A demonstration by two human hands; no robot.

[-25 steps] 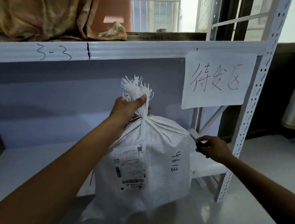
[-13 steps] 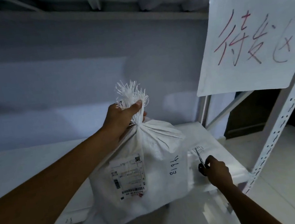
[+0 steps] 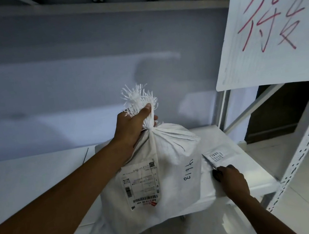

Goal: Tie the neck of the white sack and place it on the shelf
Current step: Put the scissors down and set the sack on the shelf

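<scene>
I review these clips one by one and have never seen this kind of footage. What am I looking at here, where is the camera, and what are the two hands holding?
No machine here: a person works bare-handed, and the one camera sits on their head, looking forward and down. The left hand grips the gathered neck of a white sack, which bears a shipping label and sits at the front edge of a white metal shelf. The right hand holds scissors, blades over a flat white parcel lying on the shelf. A handwritten paper sign hangs upper right.
</scene>
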